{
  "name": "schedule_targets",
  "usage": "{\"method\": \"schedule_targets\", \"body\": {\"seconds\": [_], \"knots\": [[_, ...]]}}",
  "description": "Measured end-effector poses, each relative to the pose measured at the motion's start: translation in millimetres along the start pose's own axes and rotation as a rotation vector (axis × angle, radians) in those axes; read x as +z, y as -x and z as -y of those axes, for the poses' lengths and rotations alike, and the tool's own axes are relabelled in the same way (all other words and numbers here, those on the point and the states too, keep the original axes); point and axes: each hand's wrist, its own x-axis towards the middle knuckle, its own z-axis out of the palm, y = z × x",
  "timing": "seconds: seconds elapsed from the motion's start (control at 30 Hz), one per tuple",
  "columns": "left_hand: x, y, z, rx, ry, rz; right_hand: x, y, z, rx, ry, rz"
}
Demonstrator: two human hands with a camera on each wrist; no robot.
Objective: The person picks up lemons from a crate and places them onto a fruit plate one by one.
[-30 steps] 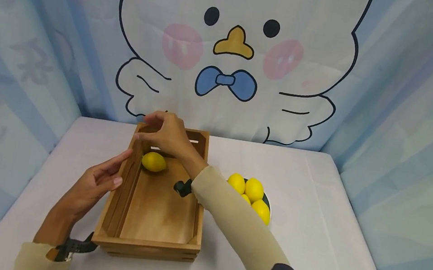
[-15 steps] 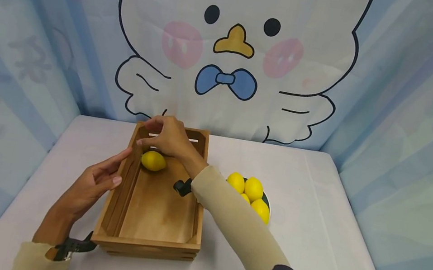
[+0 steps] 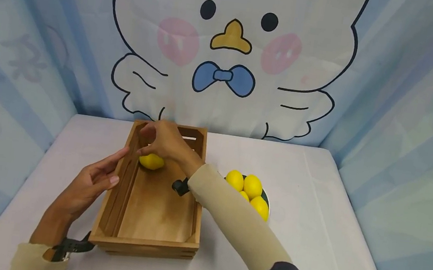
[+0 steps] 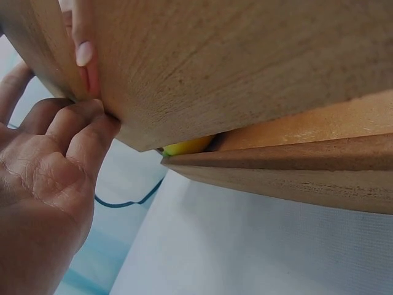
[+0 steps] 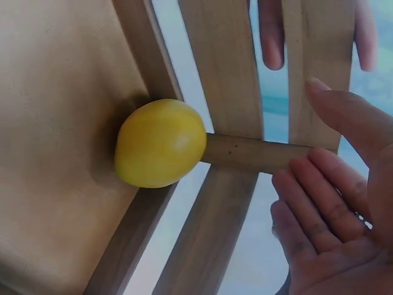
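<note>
A wooden slatted crate [image 3: 144,243] stands on the table with a lemon [image 3: 151,162] in its far left corner. My right hand [image 3: 166,140] hovers over that corner, holding nothing, and partly covers the lemon in the head view. In the right wrist view, its thumb and fingers stand apart beside the lemon [image 5: 161,143]. My left hand [image 3: 88,184] touches the outside of the crate's left wall with its fingertips. The left wrist view has these fingers [image 4: 77,126] right at the slats, and a bit of yellow shows through a lower gap.
To the right of the crate is a bowl [image 3: 269,200] with several lemons [image 3: 252,186], partly hidden by my right sleeve [image 3: 234,219]. A white cloth covers the table [image 3: 330,241]. A curtain [image 3: 220,108] with a cartoon bird hangs behind it.
My right hand has lowered from the crate's far left rim into the corner and now overlaps the lemon. My left hand stays at the crate's left wall.
</note>
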Motion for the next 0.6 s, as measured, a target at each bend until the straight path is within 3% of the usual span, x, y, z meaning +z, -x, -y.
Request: {"method": "schedule_targets", "body": {"seconds": [0.6], "knots": [[1.5, -2.2, 0.2, 0.006, 0.019, -0.004, 11, -2, -6, -0.022, 0.176, 0.106]]}}
